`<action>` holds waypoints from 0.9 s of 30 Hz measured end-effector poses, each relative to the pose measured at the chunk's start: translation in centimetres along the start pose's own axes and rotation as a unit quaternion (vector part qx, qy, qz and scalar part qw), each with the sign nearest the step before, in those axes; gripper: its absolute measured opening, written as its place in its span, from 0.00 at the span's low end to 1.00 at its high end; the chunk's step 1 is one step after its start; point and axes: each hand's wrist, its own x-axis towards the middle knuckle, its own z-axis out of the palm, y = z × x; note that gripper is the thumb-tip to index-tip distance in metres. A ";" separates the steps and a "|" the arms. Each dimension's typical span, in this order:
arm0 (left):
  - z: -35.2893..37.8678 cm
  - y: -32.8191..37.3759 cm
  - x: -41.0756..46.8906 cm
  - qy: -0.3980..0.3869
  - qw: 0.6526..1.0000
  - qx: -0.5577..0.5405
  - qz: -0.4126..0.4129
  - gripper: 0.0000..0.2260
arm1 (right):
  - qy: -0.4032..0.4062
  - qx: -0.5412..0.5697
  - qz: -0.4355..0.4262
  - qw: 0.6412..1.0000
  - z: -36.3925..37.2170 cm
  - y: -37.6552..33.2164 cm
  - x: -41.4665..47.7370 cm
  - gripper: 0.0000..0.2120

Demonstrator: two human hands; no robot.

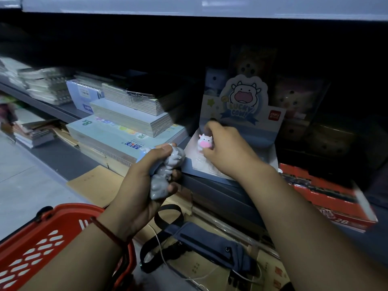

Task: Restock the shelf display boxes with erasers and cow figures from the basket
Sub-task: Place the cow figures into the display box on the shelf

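Observation:
My right hand [227, 148] pinches a small white cow figure with a pink snout [204, 141] over the white tray of the "Lucky Cow" display box [270, 153] on the shelf. The box has a tall backing card with a cartoon cow [243, 97]. My left hand [147, 175] grips a bunch of several pale cow figures [168, 171] just left of the box's front corner. The red basket [42, 240] stands at the bottom left, under my left forearm.
Stacks of notebooks and paper pads [126, 120] fill the shelf to the left. A red pencil box marked 2B [327, 192] lies to the right of the display box. A dark blue pouch with a strap [210, 240] and flat cardboard lie below.

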 end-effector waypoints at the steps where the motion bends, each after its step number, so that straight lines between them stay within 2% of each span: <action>1: 0.0 0.0 -0.1 -0.004 1.000 -0.007 -0.003 0.07 | 0.009 0.002 0.001 1.000 0.1 0.0 0.0 0.11; 7: -0.5 0.2 -0.2 -0.071 0.995 -0.060 -0.031 0.05 | 0.032 0.061 0.006 0.998 0.4 0.2 -0.5 0.09; 13: -0.3 0.0 -0.5 -0.071 0.994 -0.072 -0.045 0.07 | 0.072 0.041 0.009 0.997 0.8 -0.4 -0.9 0.09; 18: -0.2 -0.2 -0.8 -0.062 0.992 -0.081 -0.069 0.07 | 0.044 0.023 0.005 0.999 0.1 -0.8 -1.9 0.13; 21: -0.4 -0.3 -0.9 -0.017 0.995 -0.066 -0.074 0.08 | 0.053 0.161 -0.038 0.985 -0.9 -2.2 -3.7 0.13; 23: -0.2 -0.4 -1.0 -0.007 0.996 -0.061 -0.071 0.11 | 0.002 0.281 -0.062 0.958 -1.9 -3.7 -4.8 0.09; 25: -0.3 -0.5 -1.0 0.002 0.995 -0.062 -0.073 0.14 | -0.047 0.325 -0.065 0.942 -2.4 -4.8 -5.6 0.08; 27: -0.5 -0.5 -1.0 0.004 0.995 -0.059 -0.076 0.18 | -0.063 0.335 -0.055 0.939 -2.4 -5.1 -6.0 0.08</action>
